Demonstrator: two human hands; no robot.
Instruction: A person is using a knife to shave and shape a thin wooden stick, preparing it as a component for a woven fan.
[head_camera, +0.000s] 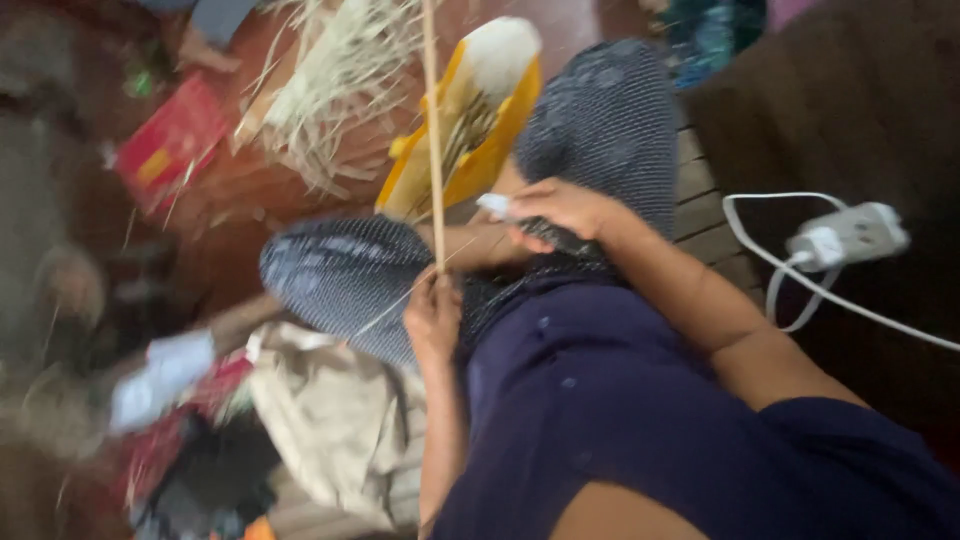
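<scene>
Fingers (437, 292) of the left hand (433, 322) grip a thin stick (432, 130) rising to the top edge, over a cluttered reddish floor (230, 190); the right hand (560, 212) seemingly holds a knife (500, 207).

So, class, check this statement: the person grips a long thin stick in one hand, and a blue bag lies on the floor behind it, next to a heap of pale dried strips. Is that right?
Not quite: the bag is yellow, not blue, as the head view shows. The rest stands: the left hand grips the long thin stick, and the bag lies on the floor behind it, next to the heap of pale dried strips.
</scene>
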